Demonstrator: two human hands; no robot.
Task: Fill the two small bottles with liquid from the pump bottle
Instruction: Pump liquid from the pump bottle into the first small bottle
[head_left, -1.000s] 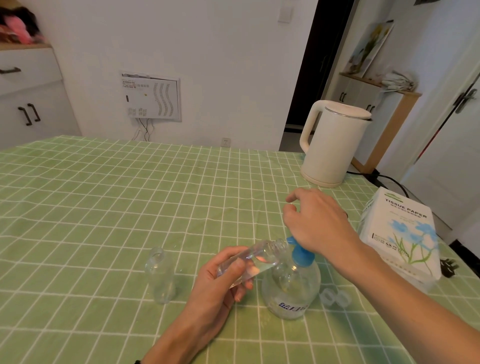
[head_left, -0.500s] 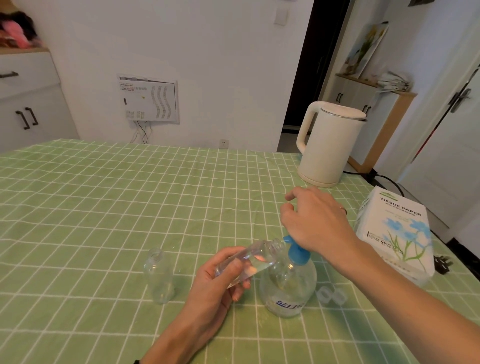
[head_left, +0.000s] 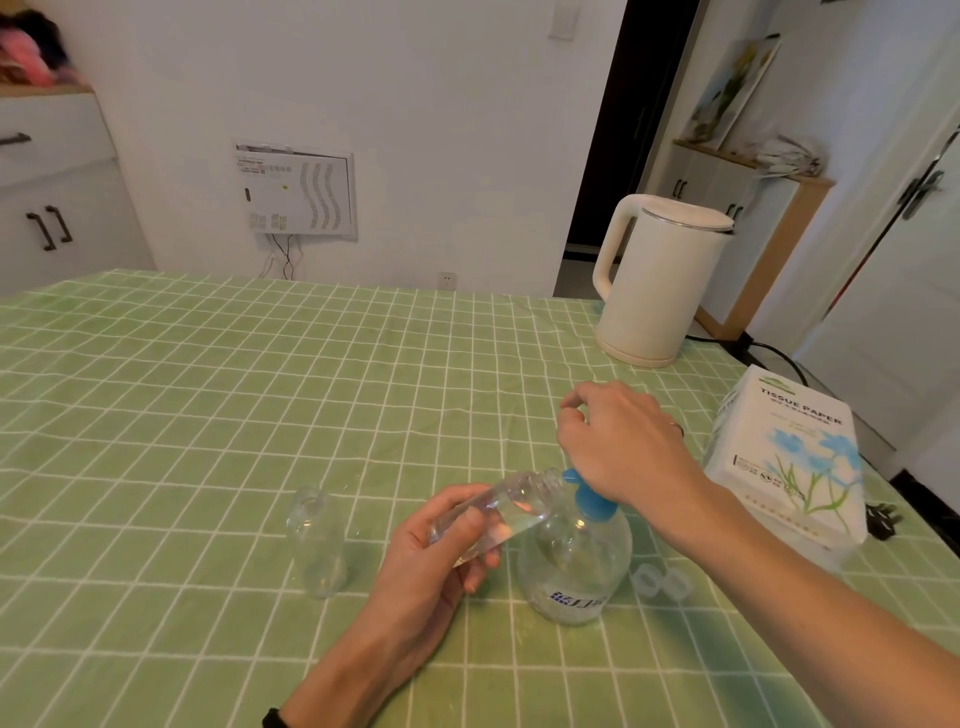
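A clear round pump bottle (head_left: 574, 569) with a blue pump head (head_left: 586, 492) stands on the green checked tablecloth. My right hand (head_left: 621, 447) rests on top of the pump head, fingers loosely curled over it. My left hand (head_left: 441, 558) grips a small clear bottle (head_left: 501, 512), tilted with its open neck against the blue nozzle; some clear liquid lies inside it. A second small clear bottle (head_left: 317, 543) stands upright and uncapped to the left, apart from both hands.
Two small clear caps (head_left: 662, 581) lie right of the pump bottle. A tissue paper pack (head_left: 789, 457) sits at the right edge, a white kettle (head_left: 657, 280) behind it. The tablecloth (head_left: 208, 415) stretches left and back.
The view has shifted slightly. Both hands and the bottles keep nearly the same pose, with my right hand staying on the pump head.
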